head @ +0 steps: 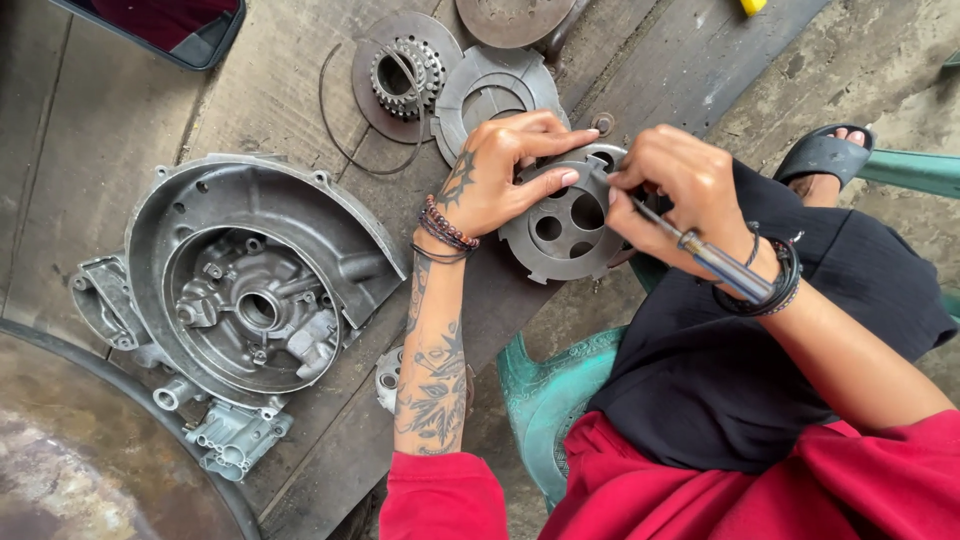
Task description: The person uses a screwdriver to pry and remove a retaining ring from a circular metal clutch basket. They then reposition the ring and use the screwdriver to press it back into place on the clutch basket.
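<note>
Clutch basket (565, 220) at worktop's near edge, left hand (490, 180) gripping its rim, right hand (675, 195) clenched around screwdriver (715, 262), tip at rim. Plates (490, 95), toothed hub (405, 70), wire ring (335, 125) already out, far side; engine casing (250, 290) open, left end. Judged mid-strip.

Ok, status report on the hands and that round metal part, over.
Left hand steadying toothed clutch plate on wooden board. Right hand gripping screwdriver, tip at plate's rim. Engine casing apart, left.

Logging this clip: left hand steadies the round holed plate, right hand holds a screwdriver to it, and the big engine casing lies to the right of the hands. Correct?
Not quite. In the head view the casing lies left of the hands, not right. The left hand does steady the plate, and the right hand holds the screwdriver.
</note>
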